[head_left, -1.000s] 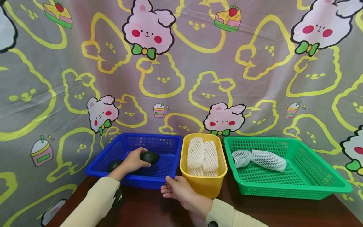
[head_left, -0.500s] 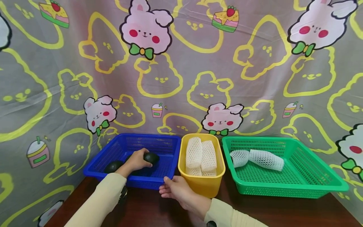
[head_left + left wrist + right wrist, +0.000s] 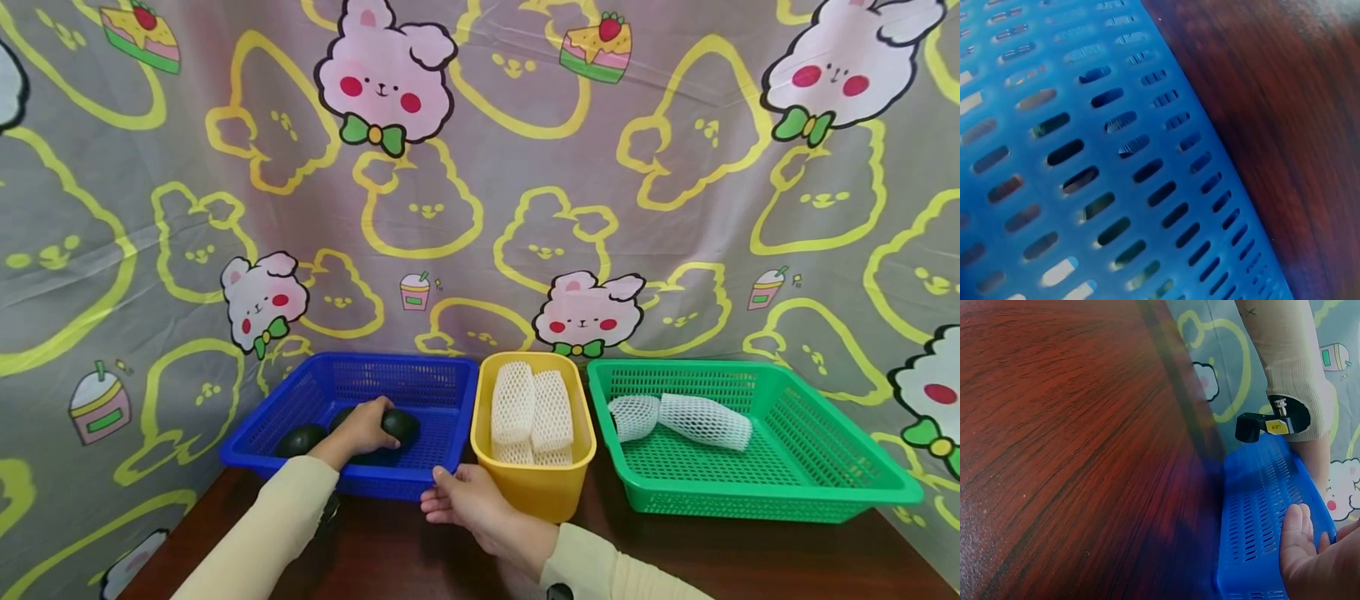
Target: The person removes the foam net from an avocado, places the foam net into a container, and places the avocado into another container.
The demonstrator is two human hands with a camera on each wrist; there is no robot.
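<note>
In the head view my left hand [image 3: 363,427] reaches into the blue basket [image 3: 247,454] and holds a dark green avocado [image 3: 402,425] low over its floor. Another avocado [image 3: 300,441] lies left of that hand, and part of a dark one shows behind the wrist. My right hand [image 3: 476,504] is at the basket's front right corner, fingers loosely extended, holding nothing; whether it touches the rim I cannot tell. The left wrist view sees only the slotted blue wall [image 3: 1104,187] and the tabletop, so the left fingers are hidden there.
A yellow bin [image 3: 536,492] of white foam net sleeves [image 3: 514,404] stands right of the blue basket. Farther right, a green basket [image 3: 750,504] holds two net-covered items [image 3: 705,422]. A patterned cloth [image 3: 480,192] hangs behind the brown table [image 3: 390,542].
My left hand has lowered the avocado slightly toward the basket floor and shifted a little. The right hand stays at the basket corner. The head view has shifted slightly.
</note>
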